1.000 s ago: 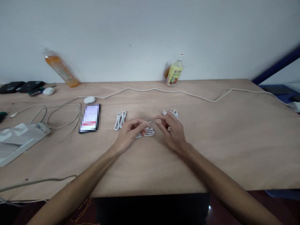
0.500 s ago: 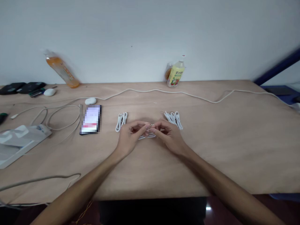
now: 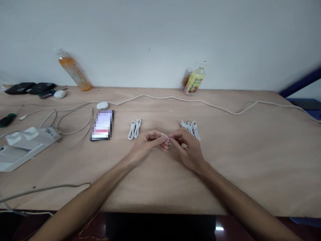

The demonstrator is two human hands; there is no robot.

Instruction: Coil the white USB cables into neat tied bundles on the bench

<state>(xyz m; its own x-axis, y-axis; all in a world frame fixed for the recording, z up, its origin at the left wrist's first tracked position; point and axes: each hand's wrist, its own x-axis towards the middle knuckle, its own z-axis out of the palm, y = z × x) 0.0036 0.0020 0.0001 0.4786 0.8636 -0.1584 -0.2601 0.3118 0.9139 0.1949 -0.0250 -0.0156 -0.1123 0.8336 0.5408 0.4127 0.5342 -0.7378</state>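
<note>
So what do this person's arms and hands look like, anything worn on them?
The left hand and right hand wear no gloves. The left forearm and right forearm are slim and bare as far as they show, with no sleeve, watch or bracelet visible. I can't make out any rings.

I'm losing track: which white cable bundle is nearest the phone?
The bundle beyond the left hand; the other one behind the right hand lies farther from the phone.

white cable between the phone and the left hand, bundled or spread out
Bundled: the white cable is folded into narrow loops lying close side by side, with no long length trailing out.
</note>
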